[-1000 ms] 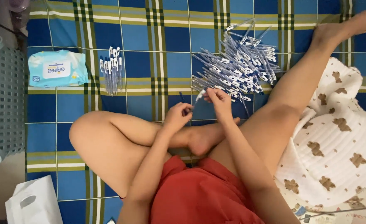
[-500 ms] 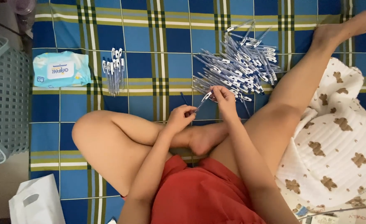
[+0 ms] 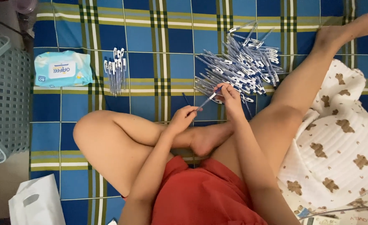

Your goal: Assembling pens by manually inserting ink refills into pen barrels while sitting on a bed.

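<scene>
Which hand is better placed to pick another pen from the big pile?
Probably the right hand: it rests at the edge of the loose pile of blue-and-white plastic pens, while the left hand sits nearer the knee, both holding one pen.

On the mat (image 3: pixel 150 37), the big heap of pens (image 3: pixel 242 62) lies ahead to the right, just beyond both hands. A small row of pens (image 3: pixel 116 75) lies to the left, the wipes pack (image 3: pixel 63 68) beside it, the basket (image 3: pixel 4 96) at the mat's left edge.

The basket (image 3: pixel 4 96) and bag (image 3: pixel 36 204) run off the frame's edge — pens (image 3: pixel 242 62) in the pile overlap, too many to count.
</scene>
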